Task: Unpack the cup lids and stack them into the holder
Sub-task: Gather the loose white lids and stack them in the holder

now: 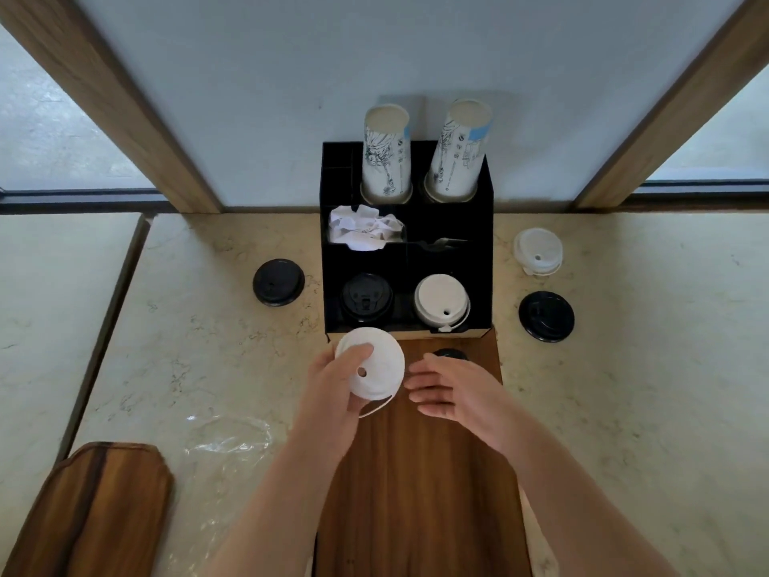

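Lids lie scattered around a black compartmented plastic holder [405, 239] that stands at twelve o'clock on the pale marbled stone counter [208, 347], backed against the wall. The left hand [333, 393] pinches a round white plastic cup lid [374, 362] with a small sip hole, thumb pressed on its top face and fingers under it; the lid is tilted and held just below the holder's front edge, above the far end of a long brown wooden board [420, 472]. The right hand [449, 389] hovers at three o'clock from that lid, fingers loosely spread and pointing left, gripping nothing and not touching it. Just beyond the right hand, a dark round object [451, 352] sits on the board, mostly hidden.

In the holder's front row, a black lid stack [366, 296] fills the left well and a white lid stack [442, 301] the right well. Behind them, crumpled white paper packets [364, 229] fill a middle compartment, and two tall stacks of printed white paper cups [387, 154] rise from the rear wells.

On the counter, a single black lid [278, 281] lies at nine o'clock from the holder. At three o'clock lie a small white lid pile [538, 249] and, nearer the person, another black lid [546, 316]. Crinkled clear plastic wrap [229, 439] rests at eight o'clock from the hands, and a second, darker wooden tray [91, 505] sits at seven o'clock.
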Motion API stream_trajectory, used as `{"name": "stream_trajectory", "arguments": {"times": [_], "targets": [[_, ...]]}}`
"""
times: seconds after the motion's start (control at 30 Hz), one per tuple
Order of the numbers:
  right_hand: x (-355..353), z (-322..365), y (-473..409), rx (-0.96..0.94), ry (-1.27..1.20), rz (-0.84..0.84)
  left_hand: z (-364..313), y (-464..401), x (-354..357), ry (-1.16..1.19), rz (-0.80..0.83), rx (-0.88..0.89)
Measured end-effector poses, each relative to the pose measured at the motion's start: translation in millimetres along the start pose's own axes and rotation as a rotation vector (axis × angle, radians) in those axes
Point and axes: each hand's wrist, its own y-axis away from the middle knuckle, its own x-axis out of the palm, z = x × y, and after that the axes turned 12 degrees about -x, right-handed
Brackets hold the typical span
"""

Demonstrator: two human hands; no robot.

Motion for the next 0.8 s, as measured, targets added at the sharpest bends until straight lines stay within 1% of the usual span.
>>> {"name": "stream_trajectory", "arguments": {"times": [0.07, 0.13, 0.2, 0.27, 0.33, 0.4, 0.5, 0.6, 0.67, 0.8], "targets": [[-37.7, 17.9, -1.6, 0.004, 0.015, -0.038, -2.9, -2.1, 25.5, 0.096, 0.176, -0.056], [-73.7, 35.5, -8.9, -0.029, 0.033, -0.119, -6.3, -5.1, 51.9, 0.146, 0.328, -0.089], [-105.8, 52.7, -19.3, -0.085, -0.001, -0.226, -7.5, -8.5, 75.8, 0.162, 0.396, -0.101], [-132.7, 68.5, -34.4, -0.137, 0.0, -0.349, -6.8, -11.8, 95.6, 0.196, 0.367, -0.123], [-153.0, 80.6, -53.0, -0.164, 0.085, -0.451, -5.4, -15.2, 109.5, 0.242, 0.277, -0.128], [-169.4, 86.4, -74.5, -0.169, 0.207, -0.489, -3.1, -19.9, 115.2, 0.219, 0.202, -0.083], [-190.7, 85.0, -107.7, -0.229, 0.503, -0.546, -1.2, -24.3, 112.1, 0.077, 0.132, 0.028], [-200.6, 86.0, -128.6, -0.314, 0.77, -0.635, -2.3, -27.7, 107.9, -0.07, 0.142, 0.083], [-202.0, 89.9, -138.4, -0.328, 0.927, -0.609, -3.7, -30.1, 106.2, -0.06, 0.166, 0.073], [-197.2, 95.5, -151.5, -0.327, 1.082, -0.517, -0.7, -36.2, 104.0, 0.218, 0.261, -0.046]]}}
